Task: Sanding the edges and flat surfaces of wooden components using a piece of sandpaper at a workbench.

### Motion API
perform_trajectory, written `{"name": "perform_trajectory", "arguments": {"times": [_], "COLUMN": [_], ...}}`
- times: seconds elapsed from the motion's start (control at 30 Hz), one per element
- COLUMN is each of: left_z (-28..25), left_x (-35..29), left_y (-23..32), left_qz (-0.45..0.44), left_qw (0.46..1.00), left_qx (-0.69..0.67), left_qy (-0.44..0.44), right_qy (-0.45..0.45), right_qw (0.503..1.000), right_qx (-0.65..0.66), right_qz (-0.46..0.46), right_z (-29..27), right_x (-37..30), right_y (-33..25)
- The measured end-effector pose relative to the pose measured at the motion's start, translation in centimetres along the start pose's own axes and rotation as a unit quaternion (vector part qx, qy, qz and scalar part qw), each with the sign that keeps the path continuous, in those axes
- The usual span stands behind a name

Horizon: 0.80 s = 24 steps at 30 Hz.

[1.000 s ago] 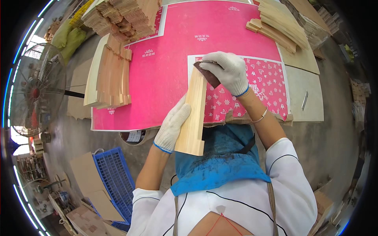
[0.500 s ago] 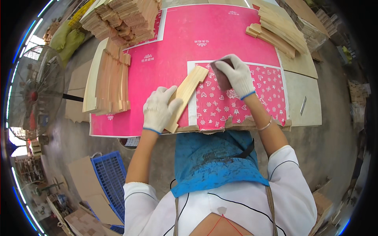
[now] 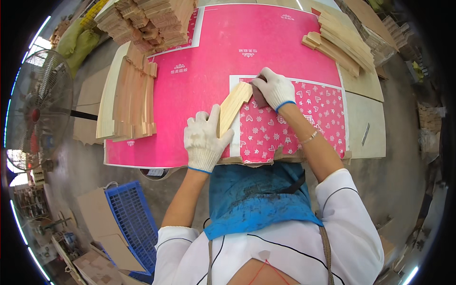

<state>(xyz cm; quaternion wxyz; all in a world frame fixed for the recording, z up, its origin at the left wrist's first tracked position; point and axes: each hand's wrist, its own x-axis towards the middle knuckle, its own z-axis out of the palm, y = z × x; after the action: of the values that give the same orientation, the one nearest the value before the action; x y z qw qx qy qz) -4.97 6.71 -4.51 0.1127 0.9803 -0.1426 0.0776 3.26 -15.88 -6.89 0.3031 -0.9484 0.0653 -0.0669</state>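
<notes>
A light wooden slat (image 3: 233,110) with a notched end lies slanted on the pink-covered table, its far end pointing right. My left hand (image 3: 206,137), in a white knit glove, is closed over its near part, thumb on the right side and fingers along the left; that end is hidden beneath the palm. My right hand (image 3: 275,89), also gloved, grips a brown sanding pad (image 3: 258,95) and holds it against the right edge of the slat near its far end. Under both lies a pink patterned sheet (image 3: 304,118) with white borders.
Stacked wooden slats (image 3: 126,95) stand at the table's left, with a taller pile (image 3: 152,23) behind. More curved slats (image 3: 342,42) lie at the far right. A knife (image 3: 365,134) rests on the pale board. A large fan (image 3: 37,111) and blue crate (image 3: 132,218) are at the left.
My right hand has brought the sanding pad left onto the slat's edge. My left hand has slid right, covering more of the slat's near end.
</notes>
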Motion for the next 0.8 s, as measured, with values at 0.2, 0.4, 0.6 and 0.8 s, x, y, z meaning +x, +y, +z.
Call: {"name": "perform_trajectory", "arguments": {"times": [0.2,0.4,0.6,0.8], "left_z": [-0.7,-4.6,-2.8,0.6], "left_x": [0.3,4.2,3.6,2.1], "left_y": [-1.1,-2.5,-3.2,-2.2], "left_qz": [0.024,0.068,0.083,0.069], "left_qw": [1.0,0.966,0.995,0.997], "left_qx": [-0.019,-0.072,0.002,-0.008], "left_qy": [-0.004,-0.239,-0.062,0.031], "right_qy": [0.019,0.041,0.053,0.017], "right_qw": [0.998,0.976,0.977,1.0], "right_qx": [0.054,0.201,0.198,-0.009], "right_qz": [0.006,0.07,0.062,0.017], "right_z": [-1.9,-3.4,-2.0,1.1], "right_x": [-2.5,-2.1,-0.1,2.2], "right_y": [2.3,2.5,0.5,-1.9]}}
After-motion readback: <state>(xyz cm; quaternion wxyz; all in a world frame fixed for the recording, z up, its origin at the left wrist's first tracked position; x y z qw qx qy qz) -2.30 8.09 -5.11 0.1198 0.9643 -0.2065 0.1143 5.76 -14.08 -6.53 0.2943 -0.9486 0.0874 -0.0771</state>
